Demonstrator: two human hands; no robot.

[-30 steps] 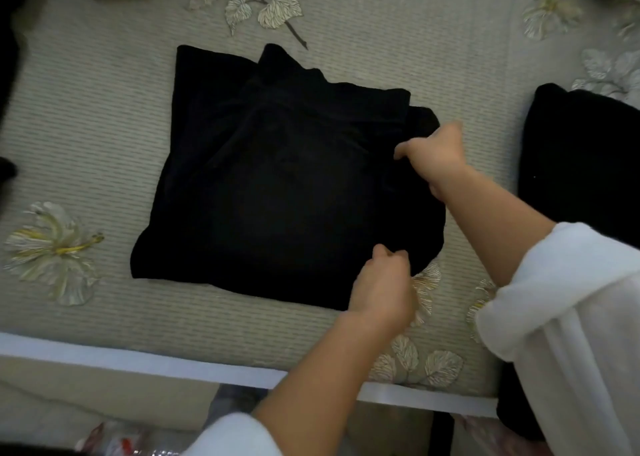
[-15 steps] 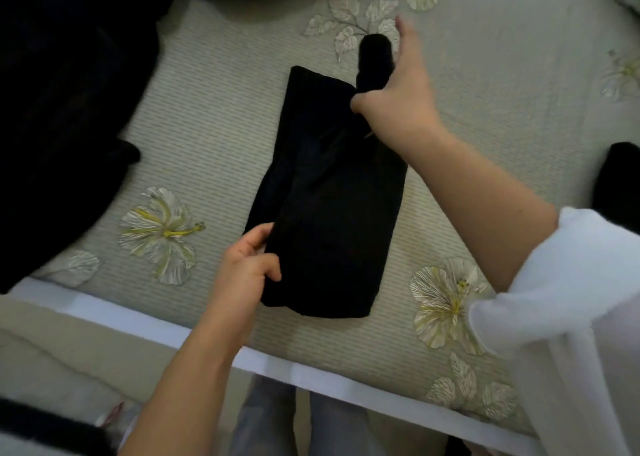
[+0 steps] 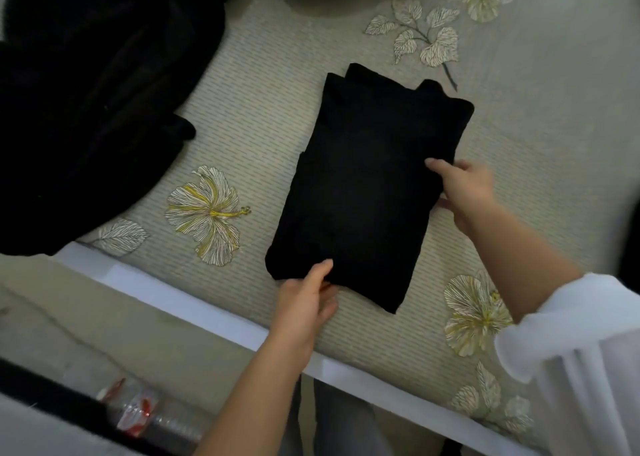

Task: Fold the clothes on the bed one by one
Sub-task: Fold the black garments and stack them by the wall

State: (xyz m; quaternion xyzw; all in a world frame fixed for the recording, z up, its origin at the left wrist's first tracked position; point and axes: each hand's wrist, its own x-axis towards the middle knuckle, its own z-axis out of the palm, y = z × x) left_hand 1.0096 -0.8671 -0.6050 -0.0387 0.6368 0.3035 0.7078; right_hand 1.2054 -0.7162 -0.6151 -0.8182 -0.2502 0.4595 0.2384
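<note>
Folded black garment (image 3: pixel 363 185) flat on bed (image 3: pixel 263 116); left hand (image 3: pixel 304 303) pinches near edge, right hand (image 3: pixel 464 189) pinches right edge.

Loose white sleeve (image 3: pixel 575 348), grey trousers (image 3: pixel 341 421)

matt black cloth garment (image 3: pixel 367 185)
</note>
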